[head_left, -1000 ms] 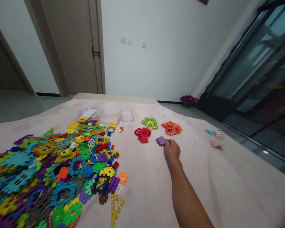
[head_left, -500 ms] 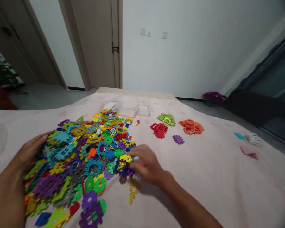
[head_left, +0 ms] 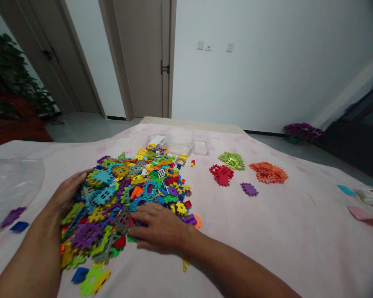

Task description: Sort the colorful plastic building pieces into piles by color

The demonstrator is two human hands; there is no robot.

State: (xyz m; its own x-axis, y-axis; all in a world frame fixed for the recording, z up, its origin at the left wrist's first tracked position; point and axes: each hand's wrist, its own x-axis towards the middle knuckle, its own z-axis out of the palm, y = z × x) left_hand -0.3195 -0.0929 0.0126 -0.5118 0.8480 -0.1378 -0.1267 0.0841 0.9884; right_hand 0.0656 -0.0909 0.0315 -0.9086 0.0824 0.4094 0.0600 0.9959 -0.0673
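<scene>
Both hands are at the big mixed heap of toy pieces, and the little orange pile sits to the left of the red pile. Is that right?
Not quite: the head view shows the orange pile to the right of the red pile. The left hand and right hand are indeed at the big mixed heap.

A heap of multicoloured plastic interlocking pieces (head_left: 102, 176) lies on a pale pink tablecloth (head_left: 251, 248). The left hand (head_left: 66, 192) curves against the heap's left edge; the right hand (head_left: 160, 227) lies palm down over its near right side, and whether its fingers grip anything cannot be told. To the right sit small groups of lime green pieces (head_left: 231, 160), red pieces (head_left: 222, 175) and orange pieces (head_left: 269, 172), with one purple piece (head_left: 249, 189) apart, just in front. Clear plastic containers (head_left: 180, 142) stand behind the heap, before a closed door (head_left: 138, 58) and white wall (head_left: 251, 87).
</scene>
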